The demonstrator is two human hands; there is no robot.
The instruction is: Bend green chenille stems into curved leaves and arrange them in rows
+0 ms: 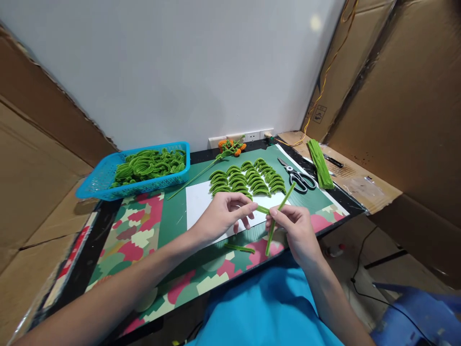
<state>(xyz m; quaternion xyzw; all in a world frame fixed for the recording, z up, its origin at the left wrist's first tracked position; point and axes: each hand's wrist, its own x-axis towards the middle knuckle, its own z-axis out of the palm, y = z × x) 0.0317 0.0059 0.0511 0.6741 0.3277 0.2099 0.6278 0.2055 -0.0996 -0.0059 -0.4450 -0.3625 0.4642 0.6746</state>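
A wall (180, 67) rises behind the white sheet (195, 205), a green mat (172, 216) beneath it. Near the sheet, the left hand (228, 214), fingertips nearly together, pinches a green strip (263, 209); the right hand (294, 226) likewise a crossing strip (285, 199).

Craft workshop — scissors (290, 169), cardboard walls (403, 91)

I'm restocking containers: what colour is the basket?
The basket is bright blue, seen best in the head view.
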